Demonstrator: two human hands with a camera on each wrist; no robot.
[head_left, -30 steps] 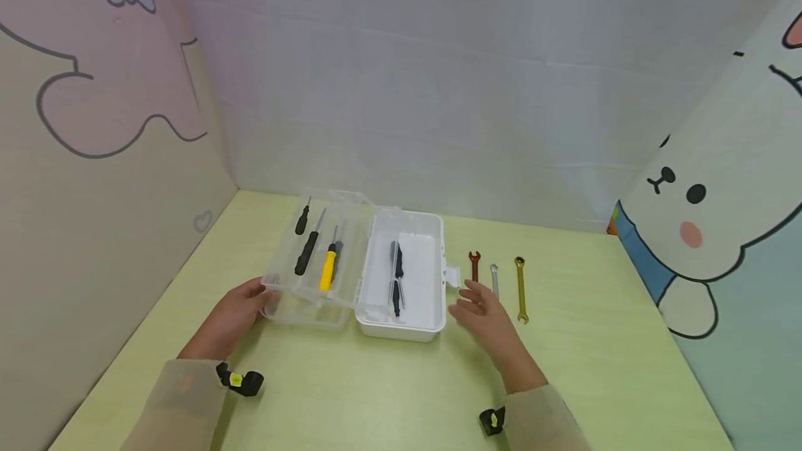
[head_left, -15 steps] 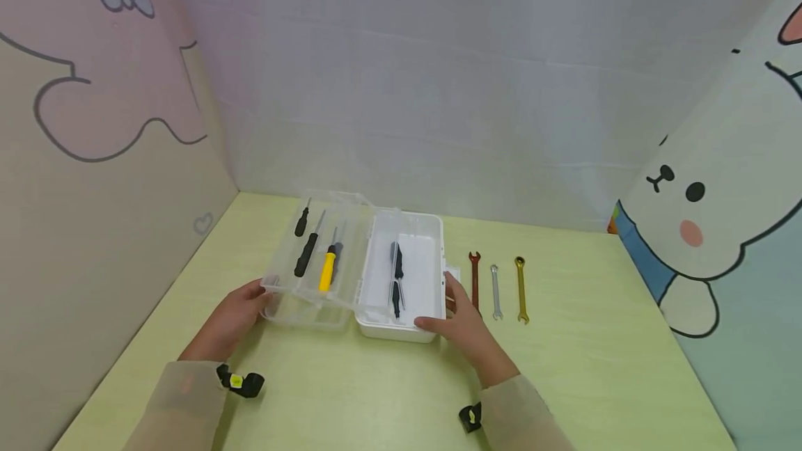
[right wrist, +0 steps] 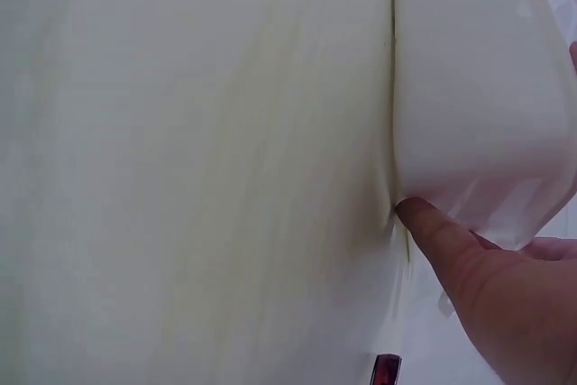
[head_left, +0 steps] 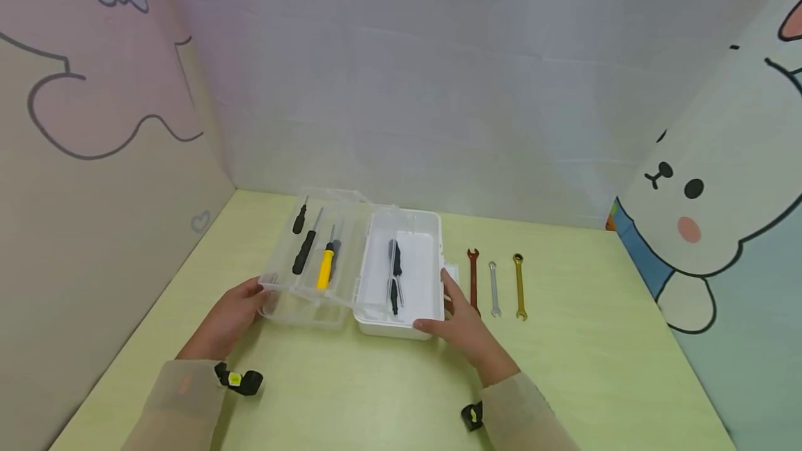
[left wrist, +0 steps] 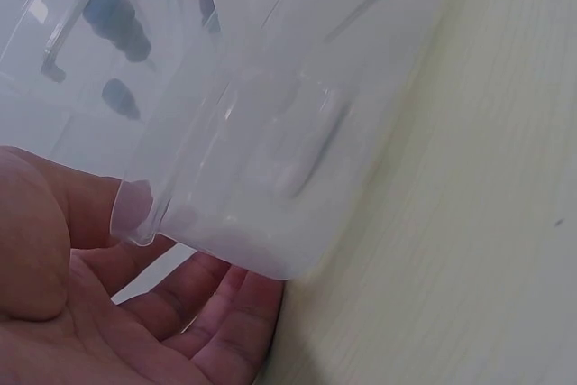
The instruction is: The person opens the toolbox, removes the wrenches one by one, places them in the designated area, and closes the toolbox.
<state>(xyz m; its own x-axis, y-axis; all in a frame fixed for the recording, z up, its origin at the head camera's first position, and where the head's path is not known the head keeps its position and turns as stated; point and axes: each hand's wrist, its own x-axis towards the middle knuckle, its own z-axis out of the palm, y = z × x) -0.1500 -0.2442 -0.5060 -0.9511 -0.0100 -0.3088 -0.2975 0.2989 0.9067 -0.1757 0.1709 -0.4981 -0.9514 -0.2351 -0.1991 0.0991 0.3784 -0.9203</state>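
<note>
A toolbox stands with its white base (head_left: 424, 277) at the middle of the table and its clear lid (head_left: 301, 312) folded out to the left. The lid's clear tray carries several screwdrivers, among them a yellow one (head_left: 324, 270) and a long black one (head_left: 304, 252). My left hand (head_left: 228, 315) grips the lid's front left corner; in the left wrist view, fingers curl under the clear plastic (left wrist: 252, 160). My right hand (head_left: 464, 329) grips the base's front right corner, thumb over the rim, one fingertip low along the wall (right wrist: 487, 60). More black-handled screwdrivers (head_left: 397, 259) lie inside the base.
Right of the box lie a red wrench (head_left: 473, 277), a small silver wrench (head_left: 494, 291) and a gold wrench (head_left: 520, 287), side by side. Fabric with cartoon figures walls the pale green table (head_left: 351, 388) at the back and both sides.
My right hand has moved left from beside the wrenches onto the base's front right corner and now grips it. The left hand keeps its hold on the lid corner.
</note>
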